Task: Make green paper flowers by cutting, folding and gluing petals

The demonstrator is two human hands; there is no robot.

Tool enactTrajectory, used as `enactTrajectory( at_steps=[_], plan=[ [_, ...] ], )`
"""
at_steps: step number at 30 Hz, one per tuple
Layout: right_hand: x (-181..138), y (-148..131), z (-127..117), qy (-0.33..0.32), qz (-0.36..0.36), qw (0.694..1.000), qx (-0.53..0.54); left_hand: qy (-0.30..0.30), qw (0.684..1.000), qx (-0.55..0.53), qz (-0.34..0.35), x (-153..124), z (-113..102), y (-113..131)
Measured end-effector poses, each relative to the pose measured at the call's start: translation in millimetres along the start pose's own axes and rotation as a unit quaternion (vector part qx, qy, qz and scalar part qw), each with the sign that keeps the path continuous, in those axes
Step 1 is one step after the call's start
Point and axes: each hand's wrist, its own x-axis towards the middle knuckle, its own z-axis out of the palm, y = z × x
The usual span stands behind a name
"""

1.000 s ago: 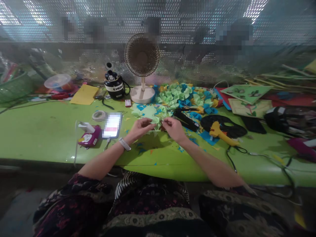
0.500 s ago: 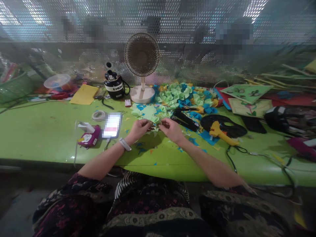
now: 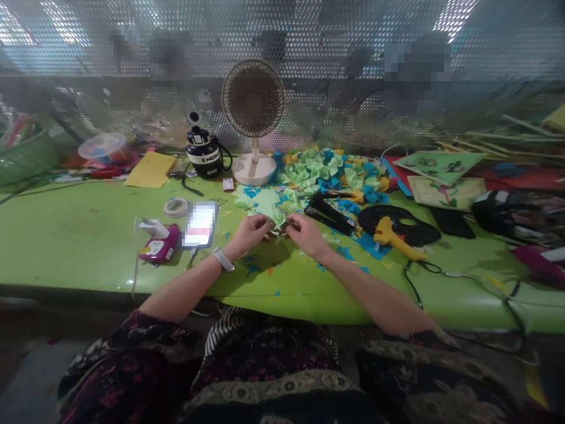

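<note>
Between my two hands is a small light green folded paper flower (image 3: 278,218). My left hand (image 3: 252,231), with a white watch band (image 3: 223,259) at its wrist, pinches the flower's left side. From the right, my right hand (image 3: 305,234) has thumb and fingertips closed at the flower's other edge. Just beyond lie light green paper pieces (image 3: 265,201) and blue scraps. A big heap of folded green, blue and yellow paper flowers (image 3: 326,168) sits farther back. To the right of my right hand rests a black stapler (image 3: 331,217).
On the left are a lit phone (image 3: 200,225), a tape roll (image 3: 176,206) and a purple power socket (image 3: 159,247). A desk fan (image 3: 255,118) and a black bottle (image 3: 205,156) stand behind. To the right lie a yellow glue gun (image 3: 397,238), trailing cables and painted cards (image 3: 445,192).
The green paper flower has turned slightly between my fingertips and now shows more of its folded face. My right hand's fingers have shifted a little; both arms stay in place.
</note>
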Motion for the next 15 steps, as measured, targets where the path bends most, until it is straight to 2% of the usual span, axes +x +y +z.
enactTrajectory(
  at_steps=[15],
  plan=[
    [0.0,-4.8,-1.3,-0.025,0.003,0.999,-0.02,0.014,0.996,0.081,0.037,-2.1,-0.4,-2.9]
  ],
)
